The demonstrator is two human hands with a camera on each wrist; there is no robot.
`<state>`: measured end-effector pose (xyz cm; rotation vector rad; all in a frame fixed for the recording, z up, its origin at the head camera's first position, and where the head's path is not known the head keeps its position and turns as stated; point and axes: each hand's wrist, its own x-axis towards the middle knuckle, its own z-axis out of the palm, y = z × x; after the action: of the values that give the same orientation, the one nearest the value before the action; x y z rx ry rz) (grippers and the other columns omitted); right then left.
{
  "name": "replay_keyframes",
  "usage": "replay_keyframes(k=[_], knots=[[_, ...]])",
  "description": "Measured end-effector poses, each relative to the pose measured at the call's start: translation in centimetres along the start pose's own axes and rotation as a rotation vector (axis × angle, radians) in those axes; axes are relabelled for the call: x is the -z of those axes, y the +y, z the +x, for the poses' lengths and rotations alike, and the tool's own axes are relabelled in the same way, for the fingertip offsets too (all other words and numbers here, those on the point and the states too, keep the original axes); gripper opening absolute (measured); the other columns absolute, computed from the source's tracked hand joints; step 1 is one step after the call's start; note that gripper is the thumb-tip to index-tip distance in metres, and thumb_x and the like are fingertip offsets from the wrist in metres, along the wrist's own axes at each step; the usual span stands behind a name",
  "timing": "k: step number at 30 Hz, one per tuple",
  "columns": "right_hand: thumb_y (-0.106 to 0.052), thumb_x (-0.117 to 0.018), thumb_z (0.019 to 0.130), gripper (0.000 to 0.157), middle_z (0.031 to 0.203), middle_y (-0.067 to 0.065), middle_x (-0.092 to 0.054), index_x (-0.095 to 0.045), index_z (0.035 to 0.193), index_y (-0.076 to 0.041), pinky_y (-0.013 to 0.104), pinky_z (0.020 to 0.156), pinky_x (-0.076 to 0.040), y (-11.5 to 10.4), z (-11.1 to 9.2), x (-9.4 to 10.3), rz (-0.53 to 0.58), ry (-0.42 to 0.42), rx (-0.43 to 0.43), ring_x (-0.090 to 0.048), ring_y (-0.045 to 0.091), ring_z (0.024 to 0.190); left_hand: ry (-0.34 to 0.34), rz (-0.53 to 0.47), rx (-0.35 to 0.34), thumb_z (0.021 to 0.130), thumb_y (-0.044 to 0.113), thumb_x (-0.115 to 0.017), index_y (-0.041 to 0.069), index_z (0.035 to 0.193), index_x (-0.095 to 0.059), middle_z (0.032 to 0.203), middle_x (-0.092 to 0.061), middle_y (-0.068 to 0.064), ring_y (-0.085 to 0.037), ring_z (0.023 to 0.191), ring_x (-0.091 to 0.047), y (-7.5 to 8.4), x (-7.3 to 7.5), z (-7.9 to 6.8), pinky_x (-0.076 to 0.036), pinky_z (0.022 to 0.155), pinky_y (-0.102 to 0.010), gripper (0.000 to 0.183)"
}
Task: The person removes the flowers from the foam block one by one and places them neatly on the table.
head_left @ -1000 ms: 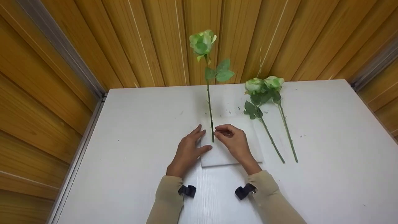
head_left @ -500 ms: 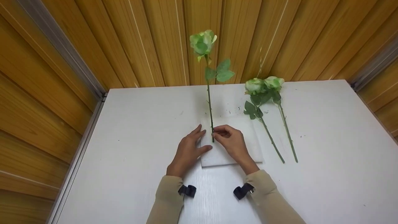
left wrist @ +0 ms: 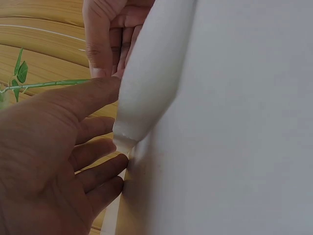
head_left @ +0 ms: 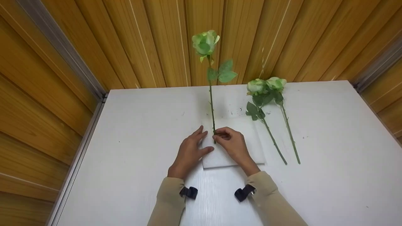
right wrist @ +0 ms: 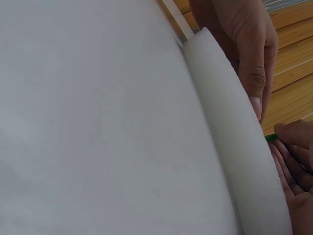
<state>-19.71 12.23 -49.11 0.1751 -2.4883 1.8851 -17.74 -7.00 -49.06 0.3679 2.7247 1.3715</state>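
1. green rose [head_left: 210, 86] standing upright, or almost so, in the middle of the head view, with pale bloom [head_left: 205, 43] at the top and leaves [head_left: 226, 74] on one side, a little below the bloom.
2. lower end of the stem [head_left: 211, 106] at the top face of a white slab [head_left: 226, 158], touching it by the look; how deep inside, not possible to tell.
3. right hand [head_left: 232, 142] grasping the stem near its lower end, between thumb and bent fingers; same pinch visible in the left wrist view and, at the border, in the right wrist view.
4. left hand [head_left: 188, 152] released, with fingers extended at the left edge of the slab and touching it, thumb laid over the top face, near the foot of the stem.
5. slab lying flat on a white table [head_left: 141, 125], rather thick at its edge in both wrist views.
6. nearer lying rose [head_left: 266, 125] and farther lying rose [head_left: 288, 125], both on the table, to the right of the slab, with flower heads close together toward the far side and lower ends apart.
7. tan sleeves [head_left: 171, 194] on both forearms, with black wrist devices [head_left: 189, 192] at the cuffs.
8. behind the table, yellow-brown wooden boards [head_left: 241, 37], with grey metal bar [head_left: 64, 47] at the left.
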Motion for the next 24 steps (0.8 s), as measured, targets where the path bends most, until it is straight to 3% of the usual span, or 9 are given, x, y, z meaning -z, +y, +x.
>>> replay_keyframes(k=[8, 24], knots=[[-0.008, -0.084, 0.093, 0.013, 0.096, 0.005, -0.078, -0.081, 0.105, -0.004, 0.021, 0.080, -0.058, 0.05, -0.01, -0.15, -0.024, 0.014, 0.002, -0.074, 0.020, 0.089, 0.000, -0.004, 0.000, 0.094, 0.024, -0.084, 0.001, 0.150, -0.059, 0.166, -0.041, -0.011, -0.030, 0.151, -0.040, 0.11, 0.08, -0.06, -0.037, 0.122, -0.044, 0.065], [-0.002, -0.082, 0.093, 0.009, 0.095, 0.009, -0.078, -0.080, 0.101, 0.000, 0.019, 0.079, -0.056, 0.43, 0.00, -0.48, 0.043, 0.059, -0.013, -0.072, 0.020, 0.087, -0.005, 0.003, -0.005, 0.095, 0.023, -0.084, 0.000, 0.150, -0.059, 0.166, -0.040, -0.012, -0.032, 0.151, -0.040, 0.08, 0.04, 0.04, -0.036, 0.122, -0.045, 0.064]])
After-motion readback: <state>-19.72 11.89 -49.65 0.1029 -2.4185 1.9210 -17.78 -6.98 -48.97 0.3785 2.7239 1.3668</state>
